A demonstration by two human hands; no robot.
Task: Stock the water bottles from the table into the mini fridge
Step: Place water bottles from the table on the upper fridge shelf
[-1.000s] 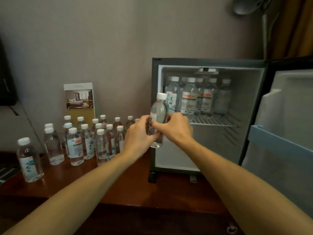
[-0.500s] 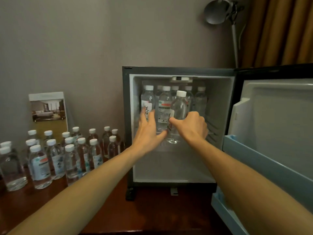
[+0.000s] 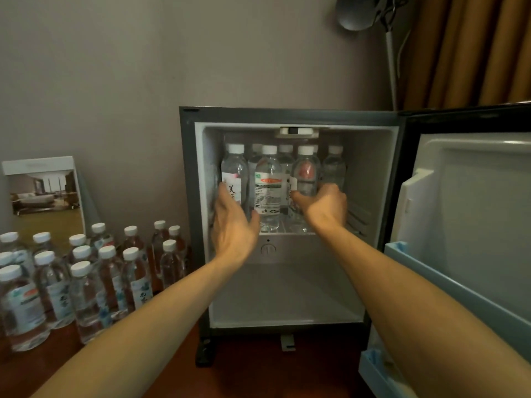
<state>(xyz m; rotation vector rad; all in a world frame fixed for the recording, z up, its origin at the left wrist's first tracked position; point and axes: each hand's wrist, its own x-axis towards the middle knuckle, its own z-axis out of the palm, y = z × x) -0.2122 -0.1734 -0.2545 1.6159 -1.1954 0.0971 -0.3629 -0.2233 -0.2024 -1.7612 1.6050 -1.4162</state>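
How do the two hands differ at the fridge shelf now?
The left hand is open, flat against the front-left clear plastic bottle with black lettering; the right hand curls round the red-labelled clear plastic bottle. The left hand hangs lower, the right hand reaches deeper. Both are at the grey mini fridge's wire shelf.

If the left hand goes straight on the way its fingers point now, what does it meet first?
Probably the leftmost front bottle: the fingers of the left hand point at its label and may already touch it; depth is unclear.
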